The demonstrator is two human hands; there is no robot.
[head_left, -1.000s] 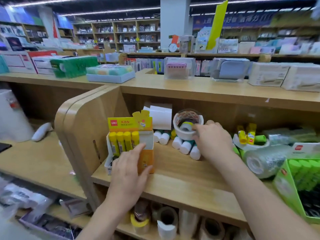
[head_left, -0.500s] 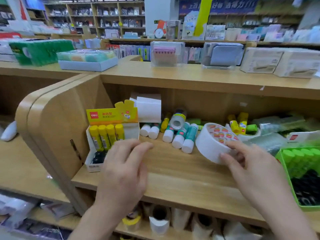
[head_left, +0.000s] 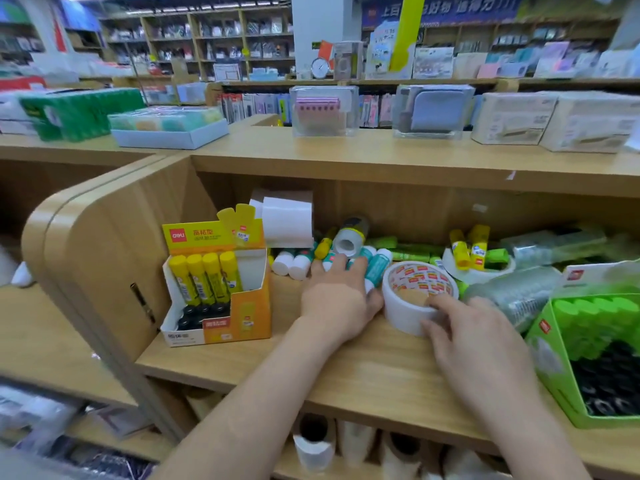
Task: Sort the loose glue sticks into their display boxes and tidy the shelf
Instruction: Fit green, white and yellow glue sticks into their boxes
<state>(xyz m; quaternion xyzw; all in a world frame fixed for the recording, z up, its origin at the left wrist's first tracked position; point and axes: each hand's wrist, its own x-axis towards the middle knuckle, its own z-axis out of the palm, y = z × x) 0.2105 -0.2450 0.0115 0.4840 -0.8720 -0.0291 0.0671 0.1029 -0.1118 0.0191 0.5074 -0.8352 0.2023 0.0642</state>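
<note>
Head view: the tape roll (head_left: 398, 313) that sat on top of the pile a second ago, and was up in the air half a second ago, is now down on the shelf (head_left: 346, 368), just right of the heap. The right hand (head_left: 481, 344) still has its fingers curled over the roll's near rim and wall, holding it in place.

And here comes the left hand (head_left: 337, 301). It has left its spot in front of the yellow display box (head_left: 242, 317) and swung across, and its fingers now lie spread and fairly straight over the loose glue sticks (head_left: 375, 268), touching them but not yet closed round any.

So the obstacle is off and the teal-and-white sticks lie uncovered at the back of the shelf, between the yellow box and the roll. More yellow sticks (head_left: 460, 252) stand inside a second roll (head_left: 485, 271) further right, near the green display box (head_left: 550, 344). By my reading, gathering can start now. The yellow box shows four sticks and open room beside them.
</note>
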